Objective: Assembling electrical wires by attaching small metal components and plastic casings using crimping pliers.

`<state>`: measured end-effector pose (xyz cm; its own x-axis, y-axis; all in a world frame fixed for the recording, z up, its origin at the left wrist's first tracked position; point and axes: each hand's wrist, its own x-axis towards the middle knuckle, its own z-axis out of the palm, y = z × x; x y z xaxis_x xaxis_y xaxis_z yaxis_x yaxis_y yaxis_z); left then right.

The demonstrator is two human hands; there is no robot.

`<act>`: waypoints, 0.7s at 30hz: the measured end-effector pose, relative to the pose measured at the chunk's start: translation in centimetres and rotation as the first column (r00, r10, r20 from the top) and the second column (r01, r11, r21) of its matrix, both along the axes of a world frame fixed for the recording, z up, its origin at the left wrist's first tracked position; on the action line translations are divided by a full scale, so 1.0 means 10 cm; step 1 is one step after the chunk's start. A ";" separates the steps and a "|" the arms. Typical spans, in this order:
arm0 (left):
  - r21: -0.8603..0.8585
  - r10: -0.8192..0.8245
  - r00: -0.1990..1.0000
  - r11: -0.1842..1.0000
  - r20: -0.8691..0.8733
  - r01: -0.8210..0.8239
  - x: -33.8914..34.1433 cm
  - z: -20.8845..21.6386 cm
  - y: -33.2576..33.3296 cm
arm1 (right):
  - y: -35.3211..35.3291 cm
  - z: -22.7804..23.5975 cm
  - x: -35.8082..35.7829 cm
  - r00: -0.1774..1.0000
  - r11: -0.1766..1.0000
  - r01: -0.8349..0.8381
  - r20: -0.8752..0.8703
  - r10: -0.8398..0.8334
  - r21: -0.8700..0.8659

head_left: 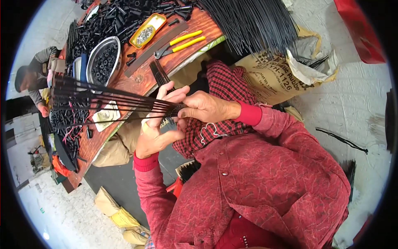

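Observation:
My right hand (209, 107) is closed on one end of a bundle of thin black rods (124, 99), thumb and fingers pinching it. From there the rods fan out to the left, over the table's edge. My left hand (155, 133) is beneath and beside the bundle, its fingers stretched up behind the rods and its thumb apart, not wrapped round them. Another group of dark strips (158, 72) shows just behind my left fingers, near the table edge; where it ends is hidden. A red-and-black checked cloth (228, 83) covers my lap below my hands.
On the wooden table (199, 25) are yellow-handled pliers (182, 43), a yellow tray (132, 41) of small metal pieces, a metal dish (119, 62) of black rings and piled black parts. Long black rods (257, 25) overhang the far edge above a paper sack (261, 81). A co-worker (31, 74) is at left.

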<state>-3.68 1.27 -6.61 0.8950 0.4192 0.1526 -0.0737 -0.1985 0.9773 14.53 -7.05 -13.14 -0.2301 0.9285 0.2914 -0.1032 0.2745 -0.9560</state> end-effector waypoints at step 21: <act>0.358 0.231 0.973 0.906 0.027 -0.225 0.06 -0.57 -0.13 | 0.04 -0.26 -0.01 0.984 0.988 -0.155 0.087 0.156 -0.029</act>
<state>-3.03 -0.08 -12.27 0.7848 0.5325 0.3170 0.0297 -0.5433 0.8390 14.48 -6.61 -15.69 -0.3962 0.8854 0.2430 -0.0573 0.2403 -0.9690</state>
